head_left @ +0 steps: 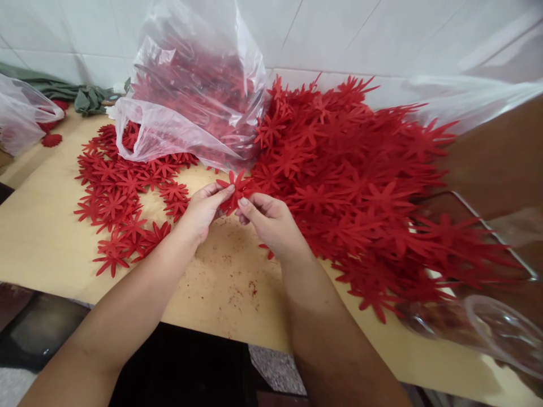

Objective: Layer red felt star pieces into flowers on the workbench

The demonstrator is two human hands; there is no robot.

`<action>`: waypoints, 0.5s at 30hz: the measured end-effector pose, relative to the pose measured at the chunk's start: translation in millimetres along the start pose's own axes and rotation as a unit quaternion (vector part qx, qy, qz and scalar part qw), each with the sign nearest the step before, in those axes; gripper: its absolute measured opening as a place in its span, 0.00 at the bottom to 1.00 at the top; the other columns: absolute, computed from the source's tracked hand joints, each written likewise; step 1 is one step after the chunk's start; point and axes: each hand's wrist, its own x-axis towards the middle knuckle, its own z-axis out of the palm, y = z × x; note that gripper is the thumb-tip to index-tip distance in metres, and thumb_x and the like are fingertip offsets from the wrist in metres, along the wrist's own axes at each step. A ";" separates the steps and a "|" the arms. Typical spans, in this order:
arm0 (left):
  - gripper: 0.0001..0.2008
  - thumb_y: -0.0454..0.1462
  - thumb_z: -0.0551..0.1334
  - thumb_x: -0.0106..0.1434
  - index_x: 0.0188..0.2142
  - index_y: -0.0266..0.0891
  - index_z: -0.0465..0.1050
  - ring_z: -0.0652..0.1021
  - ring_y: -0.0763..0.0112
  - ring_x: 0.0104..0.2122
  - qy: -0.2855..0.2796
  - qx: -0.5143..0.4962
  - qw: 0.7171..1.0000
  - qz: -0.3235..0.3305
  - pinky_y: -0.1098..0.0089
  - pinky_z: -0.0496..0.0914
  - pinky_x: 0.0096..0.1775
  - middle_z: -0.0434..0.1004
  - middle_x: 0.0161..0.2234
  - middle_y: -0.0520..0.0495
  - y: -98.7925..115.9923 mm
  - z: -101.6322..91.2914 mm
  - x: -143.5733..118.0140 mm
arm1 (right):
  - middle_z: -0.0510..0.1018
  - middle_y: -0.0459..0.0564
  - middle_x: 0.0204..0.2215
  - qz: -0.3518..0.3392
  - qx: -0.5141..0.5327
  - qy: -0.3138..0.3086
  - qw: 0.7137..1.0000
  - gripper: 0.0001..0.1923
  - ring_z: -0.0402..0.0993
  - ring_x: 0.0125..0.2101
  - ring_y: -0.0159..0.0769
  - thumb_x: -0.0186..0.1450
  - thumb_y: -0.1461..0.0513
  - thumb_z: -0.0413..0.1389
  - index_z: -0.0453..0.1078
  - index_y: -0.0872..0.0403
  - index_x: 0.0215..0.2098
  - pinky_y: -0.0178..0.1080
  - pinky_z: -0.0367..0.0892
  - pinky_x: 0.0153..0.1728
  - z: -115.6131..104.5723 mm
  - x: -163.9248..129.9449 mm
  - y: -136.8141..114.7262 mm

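Between my two hands is a red flower-shaped cutout (pixel 234 191) with several narrow petals, held just above the table. My left hand (pixel 207 208) pinches its left side, thumb on top. On its lower right edge my right hand (pixel 266 217) is closed, thumb and forefinger together at a petal. A large heap of similar red flower pieces (pixel 348 186) lies close by on the right. Another spread of red flower pieces (pixel 112 181) lies to the left. Part of the held cutout is hidden by my fingers.
A clear plastic bag (pixel 186 130) full of red pieces stands behind my hands against the tiled wall (pixel 322 34). Small red scraps (pixel 253 288) dot the wooden table (pixel 212 305). A clear plastic cup (pixel 496 328) lies at the right; green cloth (pixel 87 99) lies far left.
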 end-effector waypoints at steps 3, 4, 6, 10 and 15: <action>0.04 0.33 0.61 0.52 0.24 0.37 0.67 0.70 0.82 0.22 0.018 -0.014 1.000 0.004 0.75 0.64 0.30 0.71 0.22 0.55 1.1 -2.2 2.2 | 0.70 0.44 0.19 0.003 0.028 -0.001 1.000 0.19 0.65 0.21 0.26 0.51 0.47 0.57 0.67 0.54 0.23 0.33 0.64 0.24 -2.5 1.2 1.4; 0.03 0.33 0.61 0.52 0.24 0.37 0.67 0.70 0.82 0.22 0.026 -0.017 1.000 0.004 0.75 0.64 0.30 0.71 0.22 0.55 1.4 -2.7 2.8 | 0.71 0.44 0.20 0.006 0.032 0.000 0.999 0.18 0.65 0.22 0.26 0.51 0.48 0.57 0.68 0.54 0.25 0.33 0.65 0.25 -3.9 1.5 1.8; 0.03 0.33 0.62 0.52 0.25 0.37 0.67 0.70 0.82 0.22 0.034 -0.020 0.999 0.002 0.75 0.64 0.30 0.72 0.23 0.55 2.3 -3.2 3.4 | 0.72 0.44 0.21 0.019 0.037 0.004 0.999 0.16 0.66 0.22 0.26 0.50 0.49 0.59 0.69 0.54 0.26 0.33 0.66 0.25 -7.0 1.7 2.0; 0.03 0.33 0.61 0.52 0.25 0.37 0.67 0.71 0.81 0.24 0.033 -0.022 0.999 0.000 0.74 0.64 0.32 0.72 0.24 0.55 4.0 -2.7 2.5 | 0.72 0.42 0.21 0.058 0.074 0.015 0.995 0.17 0.66 0.21 0.25 0.47 0.50 0.61 0.69 0.53 0.27 0.32 0.67 0.24 -8.2 1.9 2.2; 0.03 0.32 0.61 0.52 0.24 0.36 0.67 0.71 0.82 0.25 0.006 0.003 1.000 -0.006 0.75 0.64 0.33 0.72 0.24 0.54 3.3 -3.2 1.0 | 0.71 0.42 0.22 0.069 0.102 0.030 0.992 0.20 0.65 0.20 0.24 0.44 0.49 0.63 0.67 0.54 0.27 0.31 0.66 0.23 -1.2 2.5 3.1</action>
